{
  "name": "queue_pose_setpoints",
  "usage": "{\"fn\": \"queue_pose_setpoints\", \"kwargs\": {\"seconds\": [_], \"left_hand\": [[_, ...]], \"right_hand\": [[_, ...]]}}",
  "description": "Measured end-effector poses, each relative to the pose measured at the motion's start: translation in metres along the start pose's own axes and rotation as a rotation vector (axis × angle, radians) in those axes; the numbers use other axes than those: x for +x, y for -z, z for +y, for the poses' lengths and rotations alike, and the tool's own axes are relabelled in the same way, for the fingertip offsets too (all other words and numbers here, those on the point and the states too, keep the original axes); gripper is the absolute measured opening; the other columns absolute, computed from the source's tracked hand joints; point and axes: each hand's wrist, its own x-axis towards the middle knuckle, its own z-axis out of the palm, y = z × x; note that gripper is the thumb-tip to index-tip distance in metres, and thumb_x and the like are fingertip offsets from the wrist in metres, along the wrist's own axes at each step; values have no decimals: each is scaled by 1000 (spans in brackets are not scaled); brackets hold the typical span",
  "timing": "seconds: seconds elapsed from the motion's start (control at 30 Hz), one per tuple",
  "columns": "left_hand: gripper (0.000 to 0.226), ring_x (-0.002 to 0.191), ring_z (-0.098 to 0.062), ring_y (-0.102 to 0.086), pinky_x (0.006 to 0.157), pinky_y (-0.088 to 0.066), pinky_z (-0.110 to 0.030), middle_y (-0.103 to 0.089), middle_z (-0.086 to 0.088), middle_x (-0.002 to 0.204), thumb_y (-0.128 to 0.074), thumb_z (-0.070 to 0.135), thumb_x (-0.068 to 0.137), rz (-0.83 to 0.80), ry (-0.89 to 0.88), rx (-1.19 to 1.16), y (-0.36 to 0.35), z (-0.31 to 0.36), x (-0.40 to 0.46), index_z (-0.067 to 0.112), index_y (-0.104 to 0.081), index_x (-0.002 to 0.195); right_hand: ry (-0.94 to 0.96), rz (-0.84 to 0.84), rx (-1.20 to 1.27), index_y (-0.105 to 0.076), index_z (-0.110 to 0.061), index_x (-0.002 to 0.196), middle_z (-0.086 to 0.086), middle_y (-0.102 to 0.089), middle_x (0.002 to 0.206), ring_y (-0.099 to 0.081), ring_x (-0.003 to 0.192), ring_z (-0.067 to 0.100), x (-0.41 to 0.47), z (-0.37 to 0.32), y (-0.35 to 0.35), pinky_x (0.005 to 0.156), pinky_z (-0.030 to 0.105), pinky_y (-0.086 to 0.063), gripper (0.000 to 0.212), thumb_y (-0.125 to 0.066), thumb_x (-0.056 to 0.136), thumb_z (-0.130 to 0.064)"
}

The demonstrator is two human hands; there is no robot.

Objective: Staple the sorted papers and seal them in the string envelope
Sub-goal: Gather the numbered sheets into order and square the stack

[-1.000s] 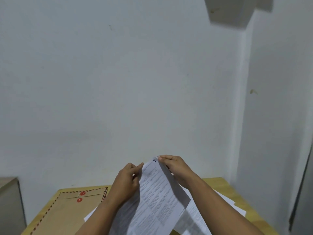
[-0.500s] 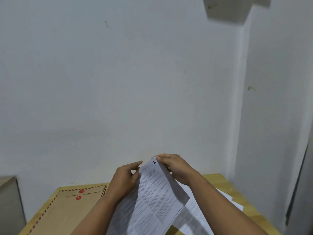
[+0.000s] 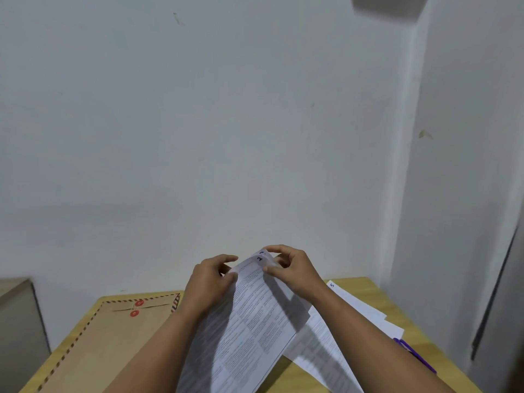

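Right hand grip: the right hand [image 3: 295,269] pinches the far top corner of the held papers [image 3: 249,316], thumb on the printed face, fingers curled behind the edge.
Left hand grip: the left hand [image 3: 208,282] holds the same top edge just left of the right hand, thumb against the printed side, fingers curved over the back.
Held papers: lifted off the desk and tilted, top edge raised between the two hands, lower part sloping down toward the person; at the pinched corner two sheets are slightly fanned apart, each with a dark handwritten mark.
Loose sheets: more white printed sheets [image 3: 357,310] lie flat on the desk below and right of the grip, partly under the right forearm; one far corner carries a small written number.
String envelope: the brown envelope [image 3: 107,336] lies flat on the desk, left of and below the left hand, apart from the held papers; its border is striped, and two red discs with a string sit near its far end. Whether anything is inside cannot be told.
Purple object: a thin purple item [image 3: 414,354] lies right of the right forearm; what it is cannot be told.
Desk: the wooden desk [image 3: 365,287] stands against a pale wall.
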Motion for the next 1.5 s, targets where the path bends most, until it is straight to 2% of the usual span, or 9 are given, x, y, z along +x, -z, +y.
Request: {"fn": "queue_pose_setpoints", "kwargs": {"seconds": [0.13,0.37,0.47,0.57,0.73,0.87,0.97,1.23,1.5], "left_hand": [[35,88,-3,-66,82,-59,-37,-73,13,94,-69,24,93,4,-6,0,-1,0,-1,34,-70,127],[37,92,2,-61,75,-48,-20,-68,18,96,-59,25,101,6,-90,32,-6,0,-6,34,-61,137],[39,88,-4,-64,77,-51,-25,-71,15,103,-58,27,102,-4,-111,65,-11,-6,-6,38,-59,139],[27,78,-11,-61,66,-54,-35,-65,10,85,-56,26,102,24,-141,176,-20,-13,-3,39,-71,120],[20,68,-13,-55,57,-50,-40,-55,5,73,-52,20,101,44,-80,274,-45,-42,11,31,-69,99],[18,66,-12,-52,53,-45,-36,-51,5,71,-48,15,96,-5,-11,320,-84,-82,15,23,-61,87],[16,66,-10,-53,56,-47,-35,-51,7,73,-51,18,98,-15,32,303,-118,-115,14,25,-61,87],[31,71,-9,-57,53,-48,-29,-51,14,85,-53,28,102,-69,6,306,-176,-176,33,39,-66,127],[33,68,-8,-56,47,-48,-32,-51,15,84,-64,27,98,-51,-140,305,-188,-196,37,37,-67,130]], "right_hand": [[-23,44,54,-71,-32,117,-1,-78,83,-75,84,12,-4,3,-2,79,28,-60,33,-73,92,-11],[-91,64,226,-68,-25,125,8,-82,93,-80,87,27,-8,2,-7,80,42,-64,32,-69,97,-10],[-112,90,270,-69,-26,125,5,-77,79,-78,78,21,-9,10,-14,70,30,-62,31,-65,100,-9],[-123,113,234,-75,-30,123,1,-67,79,-70,76,12,-7,27,-21,71,22,-57,31,-65,101,-10],[-200,41,217,-79,-36,114,-7,-66,81,-70,77,14,2,64,-33,77,33,-59,32,-65,98,-11],[-321,-32,-71,-66,-29,132,-5,-68,86,-71,83,5,16,118,-25,79,13,-51,40,-72,92,-25],[-392,-94,-342,-61,-20,142,-3,-74,100,-69,91,10,40,160,-4,84,19,-51,52,-72,92,-25],[-611,-193,-791,-47,-33,149,-8,-55,146,-53,135,23,125,232,46,115,50,-40,78,-78,78,-42],[-673,-299,-915,-58,-31,125,-15,-60,114,-64,109,20,163,255,59,106,49,-48,99,-88,38,-67]]}}
